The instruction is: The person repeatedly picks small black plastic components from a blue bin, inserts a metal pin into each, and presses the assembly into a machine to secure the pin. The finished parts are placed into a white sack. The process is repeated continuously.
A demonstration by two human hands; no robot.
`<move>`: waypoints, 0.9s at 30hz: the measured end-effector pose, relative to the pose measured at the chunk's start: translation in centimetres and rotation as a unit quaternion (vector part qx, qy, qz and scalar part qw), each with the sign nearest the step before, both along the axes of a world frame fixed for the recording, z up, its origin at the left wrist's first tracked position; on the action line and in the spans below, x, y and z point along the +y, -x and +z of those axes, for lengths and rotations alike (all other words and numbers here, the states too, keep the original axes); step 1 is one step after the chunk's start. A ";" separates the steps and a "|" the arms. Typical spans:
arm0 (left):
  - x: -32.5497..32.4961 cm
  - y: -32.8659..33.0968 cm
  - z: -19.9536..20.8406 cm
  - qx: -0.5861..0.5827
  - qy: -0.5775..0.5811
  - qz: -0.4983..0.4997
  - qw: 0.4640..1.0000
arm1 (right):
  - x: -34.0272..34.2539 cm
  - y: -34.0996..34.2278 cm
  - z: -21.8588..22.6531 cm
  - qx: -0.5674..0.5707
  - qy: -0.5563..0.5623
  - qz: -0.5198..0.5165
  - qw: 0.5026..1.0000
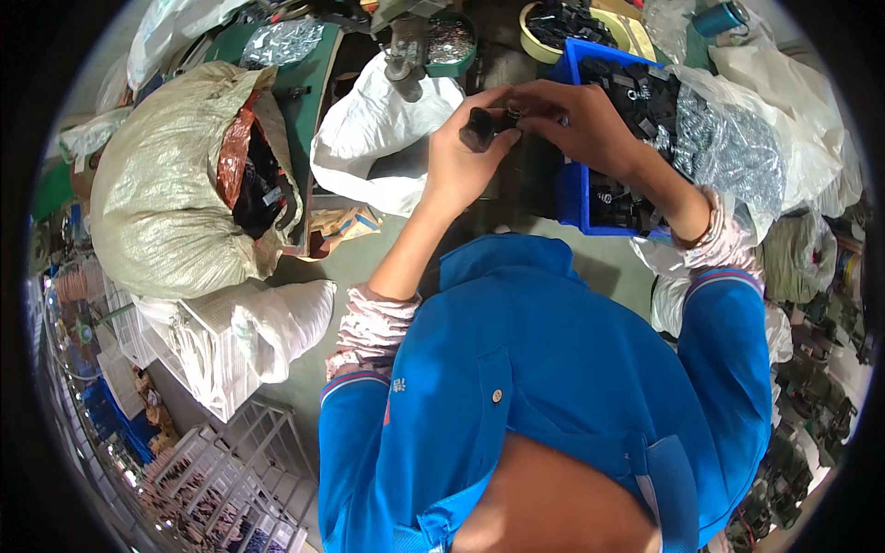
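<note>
My left hand (pixel 458 166) is closed around a black part with a rounded end (pixel 477 131), which sticks up between thumb and fingers. Against it, my right hand (pixel 590 124) has its fingers bent in a pinch, tips meeting the left fingertips. A small shiny metal piece (pixel 513 113) shows between the two hands at the right fingertips; its exact shape is too small to tell. Just left of my hands gapes an open white sack (pixel 373 120). Beneath my right forearm stands a blue bin (pixel 573 198) with black parts (pixel 636 97) bearing bits of metal.
A green tray (pixel 451 69) with small metal pieces and a yellow basin (pixel 539 48) of black parts stand at the far side. A bulging woven sack (pixel 166 184) sits at left, near a white crate (pixel 207 359). Clear plastic (pixel 728 138) drapes over the bin's right side.
</note>
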State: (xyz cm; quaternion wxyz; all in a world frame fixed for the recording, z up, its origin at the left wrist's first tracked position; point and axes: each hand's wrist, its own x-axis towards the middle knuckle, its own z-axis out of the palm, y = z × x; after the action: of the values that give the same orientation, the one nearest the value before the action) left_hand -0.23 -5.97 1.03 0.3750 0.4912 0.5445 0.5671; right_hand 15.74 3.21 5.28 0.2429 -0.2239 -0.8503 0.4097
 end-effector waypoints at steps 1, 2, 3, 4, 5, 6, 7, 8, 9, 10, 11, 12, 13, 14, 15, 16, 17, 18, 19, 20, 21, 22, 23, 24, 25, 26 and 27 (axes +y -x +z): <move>-0.3 0.2 -0.2 0.007 -0.022 0.014 1.000 | -0.4 0.4 -0.3 0.026 0.103 -0.028 0.994; -0.5 0.4 -0.6 0.004 -0.043 0.029 0.999 | -0.5 0.5 -0.9 0.061 0.229 -0.030 0.971; -0.6 0.6 -0.6 -0.013 -0.035 0.037 0.999 | -0.9 0.5 -1.7 0.088 0.267 -0.053 0.958; -0.9 0.8 -0.6 -0.026 -0.025 0.051 0.998 | -1.5 0.5 -2.6 0.115 0.306 -0.070 0.942; -1.1 1.0 -0.6 -0.040 -0.016 0.064 0.997 | -2.2 0.6 -3.4 0.142 0.345 -0.089 0.924; -1.2 0.9 -0.7 -0.057 -0.047 0.086 0.993 | -3.6 1.1 -3.7 0.143 0.430 -0.093 0.887; -1.4 1.1 -0.5 -0.071 -0.031 0.082 0.994 | -4.9 1.9 -4.0 0.183 0.484 -0.094 0.850; -1.6 1.4 -0.3 -0.086 -0.015 0.076 0.993 | -5.3 2.4 -4.7 0.205 0.501 -0.111 0.833; -1.8 1.4 -0.2 -0.101 0.001 0.067 0.993 | -5.7 2.6 -5.3 0.228 0.516 -0.133 0.815; -1.9 1.9 -0.3 -0.130 0.031 0.054 0.990 | -5.4 2.6 -5.6 0.237 0.516 -0.129 0.813; -2.0 2.6 -0.3 -0.090 0.018 0.045 0.995 | -4.9 2.5 -6.0 0.247 0.516 -0.127 0.810; -1.8 3.4 -0.7 -0.013 -0.026 0.049 0.998 | -4.6 2.4 -6.1 0.256 0.514 -0.125 0.809; -1.7 4.1 -1.0 0.065 -0.069 0.052 0.994 | -4.6 2.4 -6.1 0.240 0.508 -0.121 0.818; -1.9 4.6 -1.2 0.084 -0.073 0.040 0.993 | -4.6 2.3 -5.8 0.225 0.502 -0.117 0.827; -1.9 4.9 -0.9 0.103 -0.078 0.027 0.991 | -4.6 2.3 -5.6 0.209 0.496 -0.114 0.835; -1.8 5.1 -0.6 0.122 -0.082 0.014 0.989 | -4.6 2.2 -5.6 0.208 0.479 -0.112 0.846; -1.8 5.1 -0.5 0.113 -0.064 0.010 0.991 | -4.6 2.1 -5.6 0.207 0.461 -0.110 0.856; -1.9 5.1 -0.4 0.104 -0.046 0.009 0.994 | -4.6 2.1 -5.7 0.204 0.444 -0.107 0.866; -1.9 5.1 -0.3 0.095 -0.028 0.008 0.995 | -4.7 2.1 -5.7 0.195 0.412 -0.113 0.883; -1.8 5.0 -0.7 0.071 -0.016 0.009 0.997 | -4.8 2.2 -5.8 0.185 0.378 -0.119 0.899; -2.0 4.8 -0.7 0.035 0.019 0.010 0.999 | -4.9 2.2 -5.9 0.174 0.343 -0.124 0.915; -2.1 4.6 -0.8 -0.002 0.055 0.012 0.998 | -4.9 2.2 -5.9 0.172 0.324 -0.129 0.921; -2.3 4.4 -0.8 -0.038 0.091 0.014 0.995 | -5.0 2.3 -6.0 0.171 0.305 -0.134 0.927; -2.3 4.3 -0.9 -0.051 0.101 0.018 0.993 | -5.0 2.3 -6.0 0.169 0.287 -0.139 0.933; -2.3 4.2 -1.1 -0.064 0.111 0.023 0.992 | -4.9 2.3 -6.0 0.158 0.304 -0.137 0.930; -2.4 4.2 -1.3 -0.076 0.121 0.027 0.989 | -4.8 2.2 -6.1 0.146 0.321 -0.136 0.926; -2.3 4.1 -1.5 -0.085 0.101 0.025 0.991 | -4.6 2.1 -6.1 0.134 0.337 -0.135 0.922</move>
State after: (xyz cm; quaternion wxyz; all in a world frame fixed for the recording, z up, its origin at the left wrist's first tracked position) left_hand -4.36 -8.24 -0.52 0.4537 0.3872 0.5774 0.5576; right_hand 13.61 -1.40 -0.84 0.3180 -0.3477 -0.5834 0.6615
